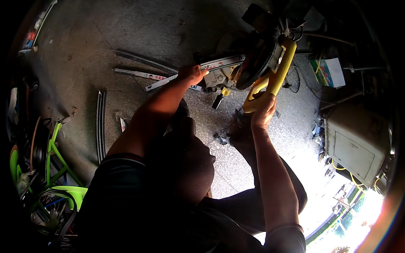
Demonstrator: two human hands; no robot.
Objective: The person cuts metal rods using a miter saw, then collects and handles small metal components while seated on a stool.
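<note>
"Over on the far side, right of the middle, what are the hands on?"

"The left hand (194, 75) is closed over a white strip (223, 63) with dark edges. The right hand (265, 110) is wrapped around the near end of a yellow handle (282, 67) on a floor-standing saw."

"How would they handle?"

"I'd judge the strip light and fairly stiff, long enough to bend or twist if held at one end; its smooth face could slip. A grip near the metal block (216, 79) seems steadiest, fingers clear of the dark disc (256, 65). The saw looks heavy and rigid, so the handle's near end should give good leverage."

"Does the strip touch the disc?"

"It runs right toward it; I can't tell whether they touch."

"And the arms?"

"The left forearm slants far and right, its fist low over the strip, thumb pointing right. The right forearm reaches nearly straight away from the near right, leaning slightly left, its hand near the handle's lower bend."
</note>
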